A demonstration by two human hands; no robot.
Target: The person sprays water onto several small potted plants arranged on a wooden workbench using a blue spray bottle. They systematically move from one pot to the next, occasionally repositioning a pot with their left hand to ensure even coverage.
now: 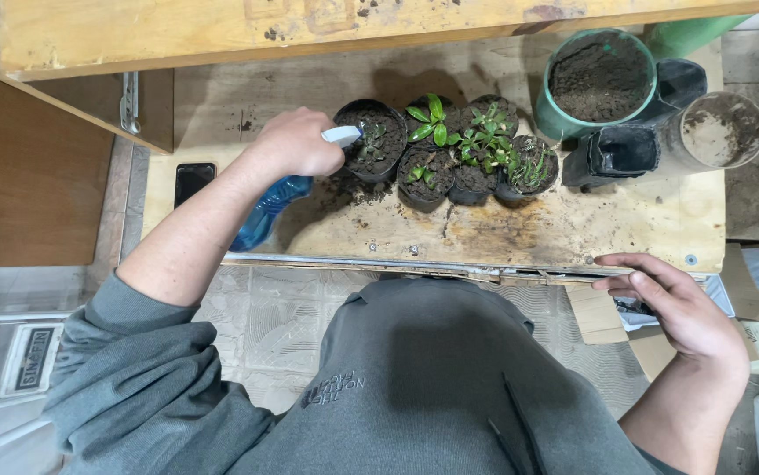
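My left hand (296,142) grips a blue spray bottle (267,211); its white nozzle (342,135) points at the leftmost of several small black pots (371,145) holding dark soil and green seedlings (485,141). The pots are clustered in the middle of a stained wooden board (573,224). My right hand (665,299) rests with fingers spread on the board's near metal edge, holding nothing.
A green pot of soil (599,84), an empty black pot (613,154) and a clear tub with soil residue (718,130) stand at the right. A black phone (193,180) lies at the left. A wooden shelf (221,35) overhangs at the back.
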